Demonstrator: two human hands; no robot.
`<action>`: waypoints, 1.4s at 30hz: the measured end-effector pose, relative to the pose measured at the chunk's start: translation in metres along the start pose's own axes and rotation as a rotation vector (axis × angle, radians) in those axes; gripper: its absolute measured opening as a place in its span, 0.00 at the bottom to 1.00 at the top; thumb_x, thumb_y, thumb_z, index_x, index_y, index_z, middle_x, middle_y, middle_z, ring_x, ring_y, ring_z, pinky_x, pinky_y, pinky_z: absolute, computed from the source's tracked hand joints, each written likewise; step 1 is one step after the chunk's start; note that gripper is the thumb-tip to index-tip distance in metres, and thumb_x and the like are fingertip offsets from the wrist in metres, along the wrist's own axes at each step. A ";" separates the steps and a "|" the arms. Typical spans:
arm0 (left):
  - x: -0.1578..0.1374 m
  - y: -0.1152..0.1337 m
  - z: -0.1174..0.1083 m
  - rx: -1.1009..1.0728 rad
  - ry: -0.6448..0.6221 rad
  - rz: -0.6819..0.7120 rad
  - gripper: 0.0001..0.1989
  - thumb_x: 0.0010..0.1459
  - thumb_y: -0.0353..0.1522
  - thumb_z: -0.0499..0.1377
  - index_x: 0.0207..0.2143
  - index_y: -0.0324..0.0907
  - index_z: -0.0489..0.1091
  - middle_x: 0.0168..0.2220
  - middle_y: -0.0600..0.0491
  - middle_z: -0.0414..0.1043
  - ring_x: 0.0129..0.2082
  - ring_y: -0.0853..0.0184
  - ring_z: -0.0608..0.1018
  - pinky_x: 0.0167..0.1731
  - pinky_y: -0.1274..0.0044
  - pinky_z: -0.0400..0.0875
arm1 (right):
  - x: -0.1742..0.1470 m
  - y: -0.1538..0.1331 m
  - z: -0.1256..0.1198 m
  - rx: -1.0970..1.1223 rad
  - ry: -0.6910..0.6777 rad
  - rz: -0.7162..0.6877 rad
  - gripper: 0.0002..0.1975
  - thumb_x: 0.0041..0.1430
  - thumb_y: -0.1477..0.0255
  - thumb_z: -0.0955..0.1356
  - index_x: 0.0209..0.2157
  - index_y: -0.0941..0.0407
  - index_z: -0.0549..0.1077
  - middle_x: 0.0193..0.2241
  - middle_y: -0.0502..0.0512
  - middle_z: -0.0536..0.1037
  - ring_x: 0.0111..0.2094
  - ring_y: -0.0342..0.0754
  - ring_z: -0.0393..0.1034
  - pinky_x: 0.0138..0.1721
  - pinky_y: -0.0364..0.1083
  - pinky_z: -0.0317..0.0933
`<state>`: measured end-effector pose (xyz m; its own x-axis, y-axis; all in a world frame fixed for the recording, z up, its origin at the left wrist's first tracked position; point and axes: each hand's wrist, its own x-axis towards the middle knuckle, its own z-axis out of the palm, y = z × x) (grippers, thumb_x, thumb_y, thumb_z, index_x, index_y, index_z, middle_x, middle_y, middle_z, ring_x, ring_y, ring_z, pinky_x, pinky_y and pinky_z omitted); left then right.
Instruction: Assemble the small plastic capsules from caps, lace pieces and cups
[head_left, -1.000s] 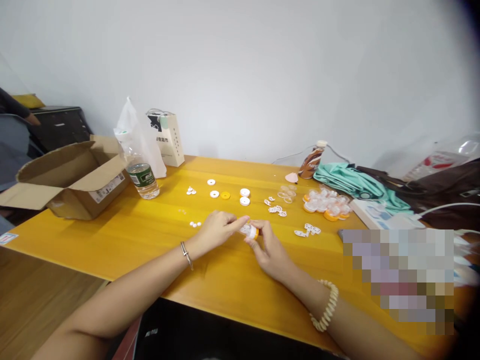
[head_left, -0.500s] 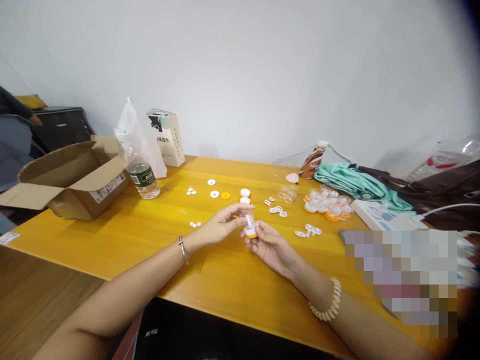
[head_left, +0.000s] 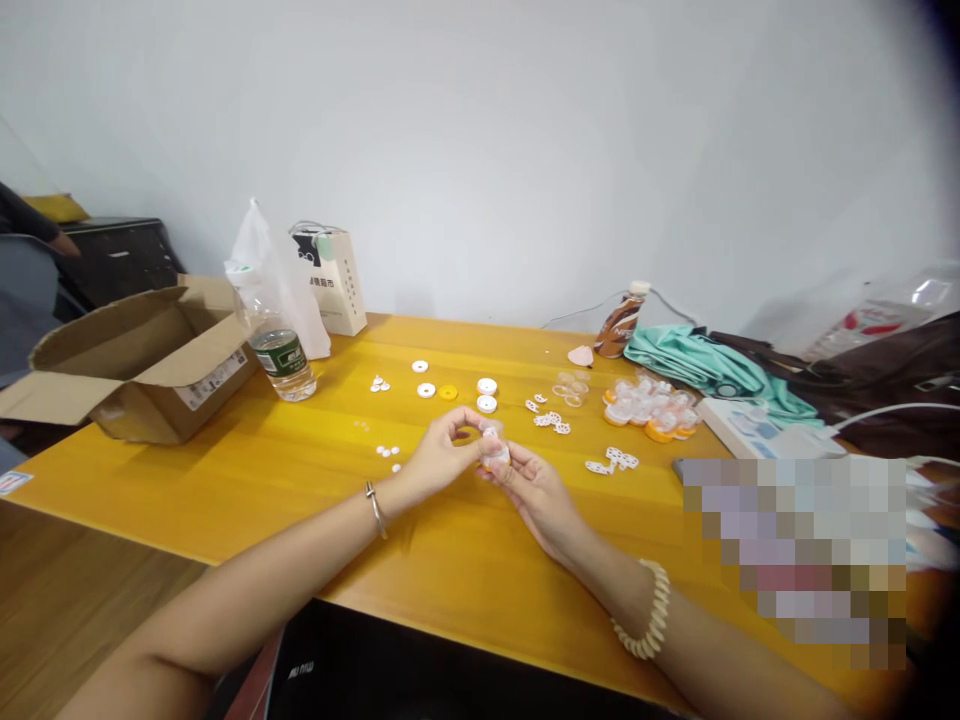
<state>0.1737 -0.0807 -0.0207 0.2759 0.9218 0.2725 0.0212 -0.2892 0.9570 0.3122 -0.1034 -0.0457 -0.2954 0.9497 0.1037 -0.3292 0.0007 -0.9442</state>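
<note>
The far-left paper bag (head_left: 342,290) carries Chinese characters; the water bottle (head_left: 291,384) nearby wears a green label (head_left: 280,353); the cardboard box (head_left: 161,408) bears a printed white label (head_left: 214,383). On the far right, a brown bottle (head_left: 621,325) reads "NES", the rest unclear. Above the middle of the surface (head_left: 450,575), the right hand (head_left: 536,488) grips a small clear jar (head_left: 496,457) while the left hand (head_left: 439,455) pinches its upper end. Open wood reaches between the forearms to the near edge.
</note>
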 end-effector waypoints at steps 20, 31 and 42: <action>-0.003 -0.001 0.000 -0.247 -0.094 0.054 0.18 0.51 0.36 0.59 0.46 0.44 0.65 0.43 0.50 0.66 0.39 0.68 0.68 0.38 0.77 0.63 | -0.001 -0.006 -0.004 0.333 -0.088 0.088 0.11 0.48 0.72 0.70 0.36 0.54 0.70 0.36 0.50 0.71 0.36 0.41 0.66 0.42 0.42 0.61; -0.002 0.000 -0.003 -0.401 -0.165 -0.023 0.15 0.50 0.36 0.59 0.42 0.42 0.68 0.38 0.50 0.67 0.33 0.71 0.69 0.28 0.82 0.61 | -0.002 -0.007 -0.004 0.406 -0.181 0.146 0.11 0.50 0.71 0.69 0.37 0.56 0.71 0.35 0.51 0.75 0.35 0.40 0.69 0.42 0.40 0.61; 0.001 0.005 -0.012 -0.343 -0.237 0.021 0.15 0.55 0.38 0.55 0.43 0.41 0.65 0.45 0.46 0.65 0.40 0.66 0.70 0.36 0.76 0.64 | -0.003 -0.007 -0.006 0.345 -0.226 0.162 0.11 0.54 0.70 0.67 0.40 0.57 0.71 0.37 0.55 0.75 0.36 0.40 0.69 0.44 0.41 0.59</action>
<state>0.1630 -0.0782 -0.0149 0.4872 0.8201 0.3001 -0.2973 -0.1674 0.9400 0.3206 -0.1043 -0.0409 -0.5441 0.8365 0.0649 -0.5310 -0.2835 -0.7985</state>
